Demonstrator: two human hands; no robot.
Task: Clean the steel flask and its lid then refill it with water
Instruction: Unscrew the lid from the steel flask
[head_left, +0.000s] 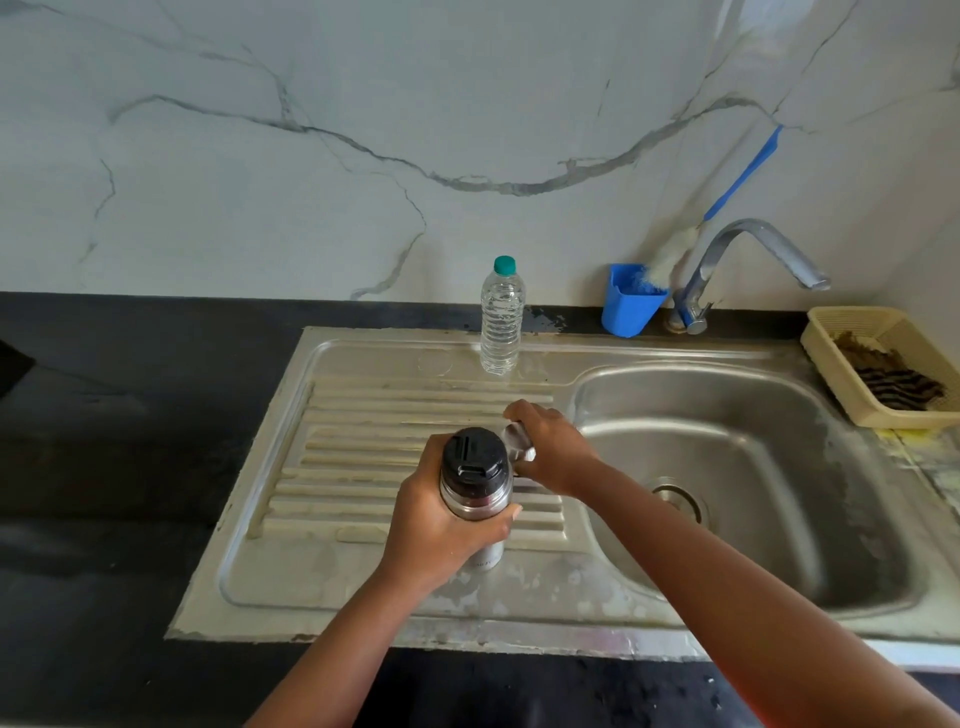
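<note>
Left hand (441, 525) grips the upright cylindrical steel flask (475, 486) with black stopper over the ribbed drainboard (363, 467). Right hand (553, 449) holds the steel lid (519, 441) just beside it. Clear plastic water bottle (501, 319) stands at the drainboard's rear edge.

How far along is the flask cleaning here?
Early. Done: the steel cap is off the flask and held in the right hand. In hand: the left hand grips the flask over the drainboard, black stopper still in. Left: washing; the tap shows no water running. The brush sits untouched, and the water bottle is capped.
</note>
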